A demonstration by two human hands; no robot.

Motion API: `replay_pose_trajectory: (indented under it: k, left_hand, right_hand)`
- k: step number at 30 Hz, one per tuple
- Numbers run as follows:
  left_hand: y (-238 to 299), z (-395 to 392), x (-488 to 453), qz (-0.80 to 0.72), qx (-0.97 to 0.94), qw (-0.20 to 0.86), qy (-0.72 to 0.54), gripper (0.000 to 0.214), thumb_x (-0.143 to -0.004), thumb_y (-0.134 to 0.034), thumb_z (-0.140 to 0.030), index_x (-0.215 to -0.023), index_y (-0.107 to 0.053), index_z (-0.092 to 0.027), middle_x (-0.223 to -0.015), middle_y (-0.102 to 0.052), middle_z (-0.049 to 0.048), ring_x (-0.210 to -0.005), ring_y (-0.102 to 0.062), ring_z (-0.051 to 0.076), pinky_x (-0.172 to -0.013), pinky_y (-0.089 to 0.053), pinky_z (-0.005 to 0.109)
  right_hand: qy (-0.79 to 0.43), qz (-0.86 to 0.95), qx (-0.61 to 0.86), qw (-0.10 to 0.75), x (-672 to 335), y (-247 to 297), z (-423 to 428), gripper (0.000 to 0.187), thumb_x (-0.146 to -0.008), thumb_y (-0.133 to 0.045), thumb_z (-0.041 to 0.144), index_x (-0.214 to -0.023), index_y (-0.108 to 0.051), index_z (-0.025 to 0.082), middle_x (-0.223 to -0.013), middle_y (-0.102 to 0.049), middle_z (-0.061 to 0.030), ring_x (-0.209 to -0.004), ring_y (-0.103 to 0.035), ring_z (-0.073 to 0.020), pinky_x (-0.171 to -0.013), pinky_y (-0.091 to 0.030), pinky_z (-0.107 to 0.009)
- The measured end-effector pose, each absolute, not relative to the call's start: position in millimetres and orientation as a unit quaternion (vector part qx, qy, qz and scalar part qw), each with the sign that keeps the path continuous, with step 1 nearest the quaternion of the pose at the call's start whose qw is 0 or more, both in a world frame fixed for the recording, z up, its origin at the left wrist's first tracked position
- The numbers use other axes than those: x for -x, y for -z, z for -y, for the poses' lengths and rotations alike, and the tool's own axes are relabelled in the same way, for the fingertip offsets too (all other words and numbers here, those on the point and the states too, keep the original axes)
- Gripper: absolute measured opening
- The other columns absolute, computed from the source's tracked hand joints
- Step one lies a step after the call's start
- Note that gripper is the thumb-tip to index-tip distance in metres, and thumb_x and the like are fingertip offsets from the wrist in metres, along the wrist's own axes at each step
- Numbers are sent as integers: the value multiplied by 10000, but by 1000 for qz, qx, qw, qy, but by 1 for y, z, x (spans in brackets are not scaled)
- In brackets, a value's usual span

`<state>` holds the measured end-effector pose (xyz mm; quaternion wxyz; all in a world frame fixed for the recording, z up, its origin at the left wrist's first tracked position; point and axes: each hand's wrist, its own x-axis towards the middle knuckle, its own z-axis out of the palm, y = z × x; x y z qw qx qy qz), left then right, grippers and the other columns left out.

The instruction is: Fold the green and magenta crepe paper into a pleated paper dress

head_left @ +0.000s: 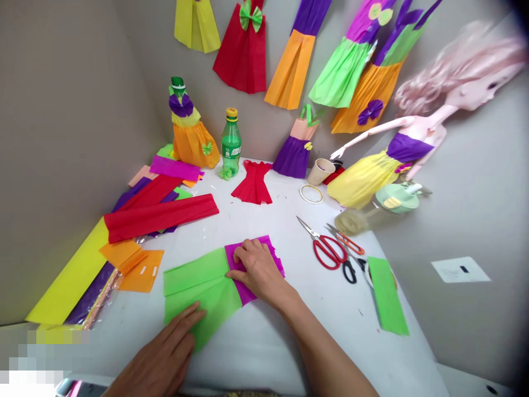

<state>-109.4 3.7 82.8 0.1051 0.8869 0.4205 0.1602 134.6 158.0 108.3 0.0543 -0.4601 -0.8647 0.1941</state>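
two palms down: left hand (159, 355), right hand (258, 270) on green crepe paper (198, 284) (fingers open, not gripping)

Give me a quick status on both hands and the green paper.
Left hand flat on green crepe paper. Right hand pressing where it meets magenta crepe paper. Red-handled scissors off to the right, apart from the paper.

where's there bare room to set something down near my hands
Bare white table lies right of your right forearm, below the red-handled scissors and left of the green crepe strip. Another patch sits between the red crepe dress and the green-and-magenta crepe, right of the long red strip. The left side is crowded with piled crepe sheets.
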Motion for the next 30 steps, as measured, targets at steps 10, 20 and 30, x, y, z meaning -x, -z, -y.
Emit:
replay_pose_trajectory:
  k: [10, 20, 30]
  left_hand:
    - [-82, -4, 103, -426, -886, 84, -161, 285, -967, -491, -189, -1197, -642, -263, -1348, -685, 16, -1228, -659, 175, -988, -555, 219]
    - [-97, -25, 111, -485, -832, 158, -220, 187, -1052, -450, -323, -1117, -612, -258, -1346, -655, 35, -1287, -595, 159, -1079, -491, 250]
    - [-109, -171, 106, -526, -786, 287, -152, 517, -872, -605, -367, -1352, -494, -209, -1394, -567, 107, -1283, -540, 277, -1063, -450, 393]
  right_hand:
    - [-176, 867, 464, 52, -132, -106, -157, 304, -824, -824, 400, -915, -628, 186, -991, -599, -65, -906, -515, -237, -773, -369, -358]
    - [-239, 857, 446, 97, -140, -112, -158, 153, -948, -697, 317, -901, -631, 188, -974, -621, -47, -908, -545, -203, -823, -401, -347]
    - [-124, 809, 574, 10, -175, -133, -152, 293, -932, -691, 277, -1179, -584, 161, -1137, -613, -133, -1021, -570, -305, -815, -446, -411]
